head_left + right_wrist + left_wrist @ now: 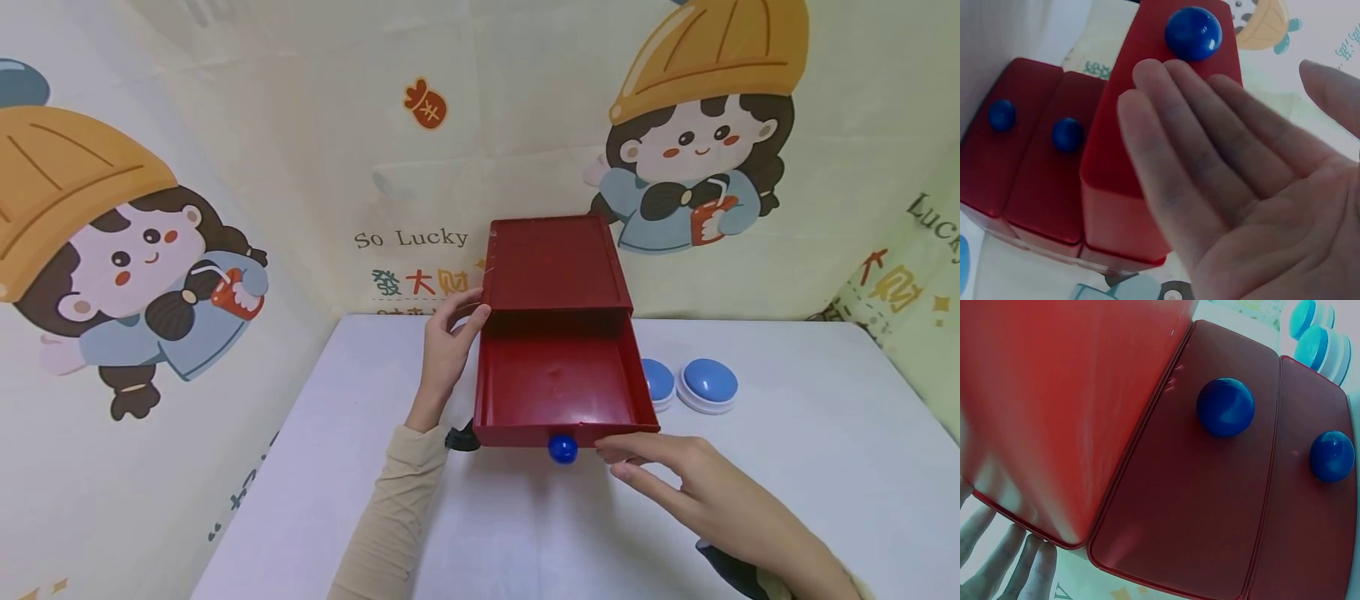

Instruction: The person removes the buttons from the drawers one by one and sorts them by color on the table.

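Observation:
A red drawer cabinet (pixel 558 262) stands on the white table with its top drawer (pixel 566 387) pulled out; nothing lies inside. On the drawer's front is a round blue knob (pixel 562 449). My left hand (pixel 452 346) rests against the cabinet's left side, its fingers (pixel 1004 562) fairly straight along the edge. To the right of the knob, my right hand (pixel 686 479) has its fingertips at the drawer front, the fingers extended and the palm holding nothing. In the left wrist view, two lower drawers (pixel 1179 487) with blue knobs (pixel 1225 407) look shut.
Two blue-topped white round push lights or buttons (pixel 708 383) sit right of the cabinet, one partly behind the drawer. A printed cloth backdrop (pixel 525 100) hangs behind the table (pixel 795 392). A dark strap (pixel 462 437) shows near my left wrist.

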`<action>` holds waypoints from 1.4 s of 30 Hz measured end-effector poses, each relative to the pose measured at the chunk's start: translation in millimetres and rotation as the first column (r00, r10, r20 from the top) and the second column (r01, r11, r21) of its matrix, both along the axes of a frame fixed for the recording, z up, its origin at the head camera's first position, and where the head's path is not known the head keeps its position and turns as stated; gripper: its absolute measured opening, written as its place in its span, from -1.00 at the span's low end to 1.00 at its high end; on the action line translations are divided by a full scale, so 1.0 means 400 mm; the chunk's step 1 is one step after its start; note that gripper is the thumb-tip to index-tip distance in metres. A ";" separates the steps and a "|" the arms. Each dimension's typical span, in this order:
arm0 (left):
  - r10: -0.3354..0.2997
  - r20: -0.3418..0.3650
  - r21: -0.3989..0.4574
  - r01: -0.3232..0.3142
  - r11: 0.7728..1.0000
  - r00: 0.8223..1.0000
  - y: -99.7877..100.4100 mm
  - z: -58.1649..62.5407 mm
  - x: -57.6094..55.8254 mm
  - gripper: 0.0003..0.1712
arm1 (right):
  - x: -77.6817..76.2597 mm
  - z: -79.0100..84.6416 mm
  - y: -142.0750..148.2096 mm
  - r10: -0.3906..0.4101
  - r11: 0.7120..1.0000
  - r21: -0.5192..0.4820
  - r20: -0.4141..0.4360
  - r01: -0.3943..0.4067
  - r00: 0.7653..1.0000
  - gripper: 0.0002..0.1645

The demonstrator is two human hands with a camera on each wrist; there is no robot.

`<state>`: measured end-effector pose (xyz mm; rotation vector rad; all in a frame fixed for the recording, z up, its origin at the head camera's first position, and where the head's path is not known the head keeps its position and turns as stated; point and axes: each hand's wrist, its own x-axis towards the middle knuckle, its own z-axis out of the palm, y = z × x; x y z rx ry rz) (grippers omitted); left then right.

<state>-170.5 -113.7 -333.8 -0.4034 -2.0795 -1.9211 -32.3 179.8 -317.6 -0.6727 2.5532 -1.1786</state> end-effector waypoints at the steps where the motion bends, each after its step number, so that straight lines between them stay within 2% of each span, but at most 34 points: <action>1: -0.001 0.000 0.003 0.001 1.000 1.000 0.001 0.001 0.000 -0.56 | -0.001 -0.002 -0.002 -0.003 1.000 0.006 0.005 0.003 1.000 -0.60; 4: 0.002 0.000 0.007 -0.002 1.000 1.000 0.001 0.002 0.001 -0.57 | -0.005 -0.005 -0.009 -0.018 1.000 0.017 0.025 0.017 1.000 -0.59; 9: 0.002 0.002 0.003 -0.002 1.000 1.000 0.000 0.003 0.002 -0.56 | -0.002 -0.012 -0.016 -0.025 1.000 -0.007 -0.010 0.025 1.000 -0.64; 13: 0.002 0.001 -0.004 -0.002 1.000 1.000 0.000 0.002 0.002 -0.56 | 0.001 -0.023 -0.020 -0.007 0.999 -0.048 -0.059 0.004 0.998 -0.70; 16: 0.004 0.000 -0.003 -0.004 1.000 1.000 0.000 0.002 0.002 -0.56 | -0.001 -0.034 -0.023 0.013 0.997 -0.080 -0.058 -0.017 0.998 -0.69; 23: 0.005 0.001 -0.003 -0.005 1.000 1.000 0.001 0.004 0.003 -0.57 | -0.010 -0.049 -0.032 0.029 0.989 -0.148 0.056 -0.020 0.998 -0.67; 29: 0.008 0.003 -0.005 -0.008 1.000 1.000 0.000 0.004 0.004 -0.56 | -0.013 -0.062 -0.050 0.035 0.977 -0.212 0.059 -0.022 0.998 -0.68; 33: 0.005 0.004 -0.006 -0.005 1.000 1.000 0.000 0.003 0.003 -0.56 | -0.016 -0.072 -0.067 0.043 0.952 -0.307 0.175 0.013 0.984 -0.62; 35: 0.004 0.004 -0.007 -0.004 1.000 1.000 0.000 0.003 0.003 -0.56 | -0.018 -0.075 -0.074 0.042 0.946 -0.322 0.222 0.033 0.974 -0.58; 42: 0.003 0.000 -0.007 -0.003 1.000 1.000 0.000 0.003 0.002 -0.56 | -0.022 -0.074 -0.091 0.062 0.950 -0.312 0.213 0.008 0.975 -0.57</action>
